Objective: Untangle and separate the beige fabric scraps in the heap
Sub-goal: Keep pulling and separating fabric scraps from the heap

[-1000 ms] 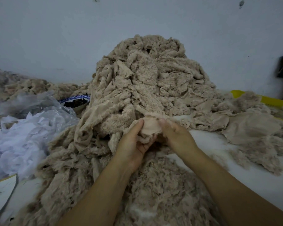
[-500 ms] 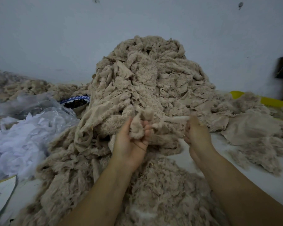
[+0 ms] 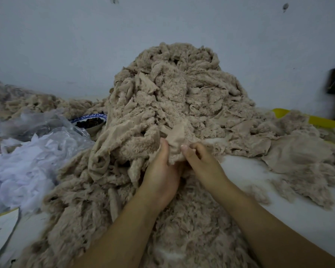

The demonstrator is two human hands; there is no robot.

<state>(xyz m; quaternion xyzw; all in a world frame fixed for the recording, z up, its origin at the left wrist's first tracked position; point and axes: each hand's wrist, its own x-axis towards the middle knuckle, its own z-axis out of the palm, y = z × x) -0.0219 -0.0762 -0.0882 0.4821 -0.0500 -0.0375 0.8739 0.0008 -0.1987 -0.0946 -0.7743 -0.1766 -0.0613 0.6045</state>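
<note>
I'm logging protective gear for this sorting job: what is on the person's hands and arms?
Nothing worn shows. The left hand and right hand have no gloves, rings or watch; the left forearm and right forearm are bare, without sleeves.

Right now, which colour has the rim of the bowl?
Blue-and-white pattern on the bowl rim, seen in the head view.

light: dim, flat, bluish — shadows: soft, faint | focus: slightly soft | edges: wide-angle bowing, blur at right
</note>
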